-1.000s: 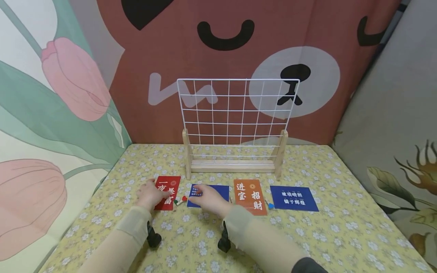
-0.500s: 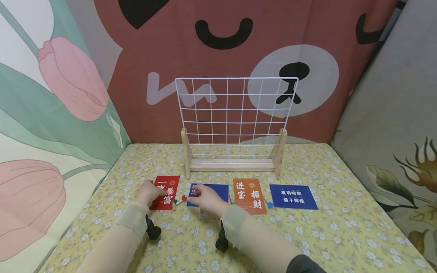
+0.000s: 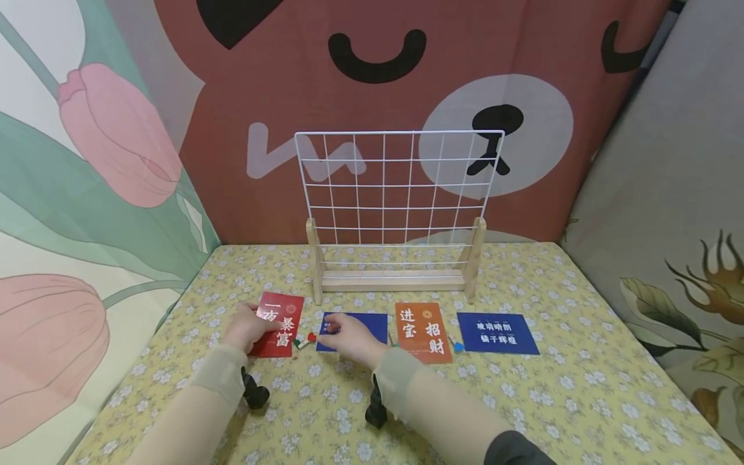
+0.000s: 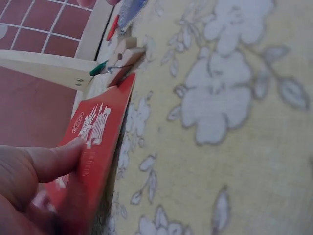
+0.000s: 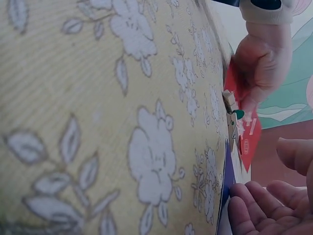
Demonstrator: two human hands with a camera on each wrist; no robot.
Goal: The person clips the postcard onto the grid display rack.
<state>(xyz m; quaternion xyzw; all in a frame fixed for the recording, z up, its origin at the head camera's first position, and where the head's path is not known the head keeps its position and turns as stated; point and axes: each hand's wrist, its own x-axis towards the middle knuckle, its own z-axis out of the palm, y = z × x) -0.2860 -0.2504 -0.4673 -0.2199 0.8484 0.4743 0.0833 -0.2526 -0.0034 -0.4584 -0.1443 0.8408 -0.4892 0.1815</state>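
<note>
a flowered yellow cloth (image 3: 325, 413) covered the table before a reddish-brown backdrop (image 3: 372, 106). at the left, the left hand (image 3: 241, 328) pinched the red card (image 3: 285, 334) by its left edge, thumb on the printed face, the card tilted up from the cloth. it looked light and thin, stiff enough to stay flat, probably slick and easily creased, so a gentle edge hold seemed best. small wooden pegs (image 4: 122, 59) lay just beside it; further right, the right hand (image 3: 353, 339) hung over a blue card (image 3: 373, 324), fingers loosely curled, thumb apart, holding nothing
</note>
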